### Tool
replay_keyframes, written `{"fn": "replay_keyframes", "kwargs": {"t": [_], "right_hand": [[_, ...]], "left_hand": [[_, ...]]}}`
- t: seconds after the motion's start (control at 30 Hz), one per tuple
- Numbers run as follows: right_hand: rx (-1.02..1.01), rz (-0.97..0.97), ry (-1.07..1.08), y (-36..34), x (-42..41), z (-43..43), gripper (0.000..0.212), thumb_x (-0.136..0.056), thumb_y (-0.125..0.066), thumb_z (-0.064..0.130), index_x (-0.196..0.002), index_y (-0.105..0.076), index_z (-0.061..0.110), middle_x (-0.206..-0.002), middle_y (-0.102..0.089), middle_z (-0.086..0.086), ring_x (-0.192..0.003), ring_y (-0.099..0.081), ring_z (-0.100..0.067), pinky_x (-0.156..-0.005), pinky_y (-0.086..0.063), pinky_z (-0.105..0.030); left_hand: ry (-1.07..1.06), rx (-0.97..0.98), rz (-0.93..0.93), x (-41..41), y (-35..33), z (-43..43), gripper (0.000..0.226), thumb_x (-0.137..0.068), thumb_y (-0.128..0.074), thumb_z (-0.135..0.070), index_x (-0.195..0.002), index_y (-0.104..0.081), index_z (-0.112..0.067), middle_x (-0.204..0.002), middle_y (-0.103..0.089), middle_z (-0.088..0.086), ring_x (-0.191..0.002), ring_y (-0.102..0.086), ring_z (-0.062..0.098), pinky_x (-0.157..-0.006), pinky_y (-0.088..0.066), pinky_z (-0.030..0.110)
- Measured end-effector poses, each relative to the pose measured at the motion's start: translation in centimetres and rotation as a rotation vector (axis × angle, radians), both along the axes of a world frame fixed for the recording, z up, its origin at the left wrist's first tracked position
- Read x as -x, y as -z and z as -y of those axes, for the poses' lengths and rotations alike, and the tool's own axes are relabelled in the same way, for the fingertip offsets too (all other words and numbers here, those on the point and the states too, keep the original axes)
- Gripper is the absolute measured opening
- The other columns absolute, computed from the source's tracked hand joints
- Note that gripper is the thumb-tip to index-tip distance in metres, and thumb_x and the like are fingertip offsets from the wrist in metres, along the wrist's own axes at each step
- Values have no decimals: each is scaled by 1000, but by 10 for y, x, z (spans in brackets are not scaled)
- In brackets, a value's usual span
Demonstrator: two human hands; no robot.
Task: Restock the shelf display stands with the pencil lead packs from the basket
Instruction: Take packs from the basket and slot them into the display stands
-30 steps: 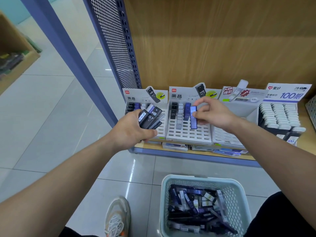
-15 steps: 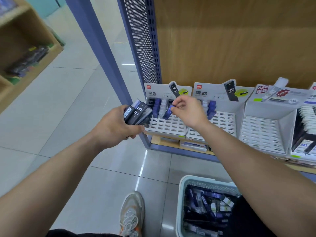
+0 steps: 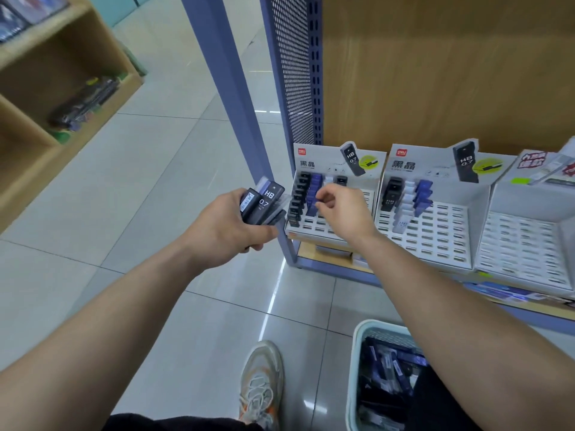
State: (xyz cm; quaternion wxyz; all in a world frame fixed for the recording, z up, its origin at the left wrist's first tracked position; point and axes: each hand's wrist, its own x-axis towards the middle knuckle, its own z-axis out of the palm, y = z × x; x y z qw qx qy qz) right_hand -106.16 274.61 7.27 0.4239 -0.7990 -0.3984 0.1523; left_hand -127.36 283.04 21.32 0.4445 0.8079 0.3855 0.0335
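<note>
Pale glossy floor [image 3: 140, 213] runs under a low shelf [image 3: 323, 253] with a wood back and a blue post [image 3: 230, 88] at its corner. Three white stands sit side by side on the shelf. The left stand [image 3: 323, 164] carries a black row [image 3: 298, 197] and a blue row [image 3: 314, 188] of packs near its back. The middle stand [image 3: 435, 231] has black, white and blue packs in its left half, and the right stand [image 3: 529, 244] shows its slotted face.

The left hand [image 3: 224, 231] is wrapped round a fanned bunch [image 3: 264, 202] of dark packs – the front one marked HB 0.7 – just left of the left stand, in front of the post. The right hand [image 3: 345, 213] is at the left stand, fingers curled, fingertips [image 3: 323, 197] against the blue row. Whether they pinch a pack or only touch one, I cannot tell.

On the floor at lower right stands the basket [image 3: 353, 368] with a heap [image 3: 389, 368] of more packs inside, the right forearm crossing above it. A shoe [image 3: 261, 384] rests just left of it. Across the aisle – far left – is a wooden rack [image 3: 62, 57].
</note>
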Motion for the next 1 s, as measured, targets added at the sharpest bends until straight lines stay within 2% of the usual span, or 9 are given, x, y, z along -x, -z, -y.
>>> {"fn": "replay_keyframes", "kwargs": {"t": [0.27,0.37,0.47,0.57,0.63,0.7,0.8,0.9,1.0], "right_hand": [[97,155,-97,2,8,-2,24,-97,-57,9,-114,-74,15,-109,-73,-7,-97,-67,-23,-89,-54,-40],[172,152,-106,1,12,1,30,-99,-53,12,-122,-71,18,-114,-71,-8,-102,-66,-26,-89,-54,-41],[136,178,-110,-13,12,5,29,-99,-56,18,-125,-69,16,-113,-69,-8,-103,-64,-24,-90,-53,-40],[-48,4,-68,-41,13,15,17,-96,-61,25,-108,-73,25,-92,-72,11,-84,-66,-5,-77,-54,-24],[-178,-230,-111,-65,21,24,12,-96,-60,27,-92,-71,29,-79,-73,9,-75,-69,-5,-67,-53,-18],[-238,-410,-173,-84,29,30,15,-98,-58,28,-94,-71,24,-79,-75,1,-72,-72,-13,-65,-57,-22],[-212,-500,-227,-100,34,38,18,-101,-56,25,-98,-72,17,-82,-75,-5,-73,-73,-18,-68,-61,-30],[-192,-670,-223,-106,28,46,12,-100,-60,18,-101,-69,10,-82,-75,-8,-71,-72,-18,-67,-60,-28],[-170,-748,-203,-108,22,53,9,-94,-68,11,-102,-68,9,-82,-76,-8,-71,-72,-17,-66,-59,-26]], "left_hand": [[-2,6,0,-4,0,0,28,-80,-82,-21,-98,-61,-21,-65,-71,-7,-59,-67,9,-52,-51,19],[12,1,-2,-8,-1,2,27,-81,-82,-19,-96,-60,-22,-64,-70,-9,-60,-67,10,-53,-52,21],[24,0,0,-12,-2,5,26,-82,-82,-19,-95,-59,-23,-63,-70,-10,-58,-65,8,-52,-51,20],[23,5,5,-16,-1,6,27,-82,-82,-18,-96,-59,-23,-62,-69,-11,-56,-65,7,-51,-50,18],[29,7,7,-19,-1,8,27,-82,-82,-18,-97,-60,-23,-62,-69,-12,-57,-65,7,-52,-50,19],[33,10,9,-21,0,10,27,-82,-82,-17,-96,-60,-24,-62,-69,-13,-57,-66,7,-51,-50,19],[37,17,16,-22,-1,13,29,-81,-83,-16,-96,-60,-24,-62,-69,-12,-55,-65,6,-49,-48,16],[58,22,24,-27,-1,17,30,-80,-84,-16,-96,-60,-23,-61,-68,-11,-54,-64,5,-49,-48,16],[90,46,33,-33,0,23,31,-79,-85,-16,-97,-61,-23,-63,-68,-12,-56,-64,6,-50,-48,17]]}}
